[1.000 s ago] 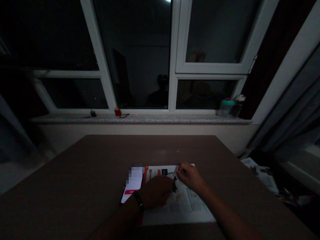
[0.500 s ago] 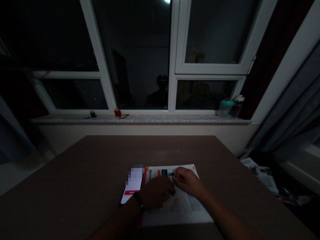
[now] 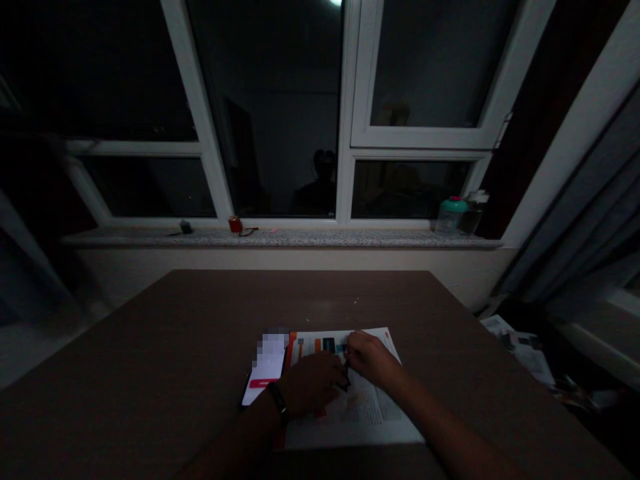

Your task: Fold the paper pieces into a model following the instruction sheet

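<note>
The small dark object (image 3: 345,381) sits right between your hands, and it's tight in there! Your right hand (image 3: 369,359) curls over its top, your left hand (image 3: 310,383) presses in beside it; can't tell if either really grips it. Beneath them lies a printed sheet (image 3: 363,427), with a lit phone (image 3: 265,373) just left, on the brown table (image 3: 150,340).

This looks like a room in a home, probably an apartment, dark outside the glass. Well ahead of the left hand (image 3: 313,383) and right hand (image 3: 370,359), past a brown wooden-looking table (image 3: 310,300), stands a white-framed casement window (image 3: 345,113) with a speckled stone sill (image 3: 280,239). A green-lidded plastic jar (image 3: 451,217) sits on the sill, far ahead and right of the right hand. Farther right hang grey curtains (image 3: 585,220), with loose papers (image 3: 520,350) lying below the table's edge.
</note>
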The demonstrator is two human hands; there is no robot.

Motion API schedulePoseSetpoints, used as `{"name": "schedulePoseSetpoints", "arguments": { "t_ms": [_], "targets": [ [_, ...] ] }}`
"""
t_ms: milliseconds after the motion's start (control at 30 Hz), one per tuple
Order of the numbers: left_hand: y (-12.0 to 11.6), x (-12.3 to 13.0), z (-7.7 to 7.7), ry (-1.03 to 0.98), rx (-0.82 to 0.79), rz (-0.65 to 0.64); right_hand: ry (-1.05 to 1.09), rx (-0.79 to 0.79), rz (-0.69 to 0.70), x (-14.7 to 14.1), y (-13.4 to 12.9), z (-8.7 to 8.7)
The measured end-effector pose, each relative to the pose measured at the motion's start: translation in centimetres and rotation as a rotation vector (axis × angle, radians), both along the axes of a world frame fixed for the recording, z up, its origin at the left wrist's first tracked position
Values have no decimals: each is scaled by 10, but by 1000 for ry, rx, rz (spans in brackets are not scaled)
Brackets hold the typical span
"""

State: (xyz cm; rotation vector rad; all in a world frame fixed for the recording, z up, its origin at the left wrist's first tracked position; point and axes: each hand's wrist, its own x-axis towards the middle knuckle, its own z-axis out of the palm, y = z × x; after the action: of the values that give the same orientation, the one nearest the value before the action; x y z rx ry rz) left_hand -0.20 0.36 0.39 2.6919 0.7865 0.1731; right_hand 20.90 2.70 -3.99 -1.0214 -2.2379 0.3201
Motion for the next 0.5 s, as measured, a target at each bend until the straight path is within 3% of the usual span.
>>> {"name": "schedulePoseSetpoints", "arguments": {
  "t_ms": [500],
  "targets": [
    [3, -3, -2, -29, -24, 2, 112, -1, -148, 2, 12, -6]
  ]
}}
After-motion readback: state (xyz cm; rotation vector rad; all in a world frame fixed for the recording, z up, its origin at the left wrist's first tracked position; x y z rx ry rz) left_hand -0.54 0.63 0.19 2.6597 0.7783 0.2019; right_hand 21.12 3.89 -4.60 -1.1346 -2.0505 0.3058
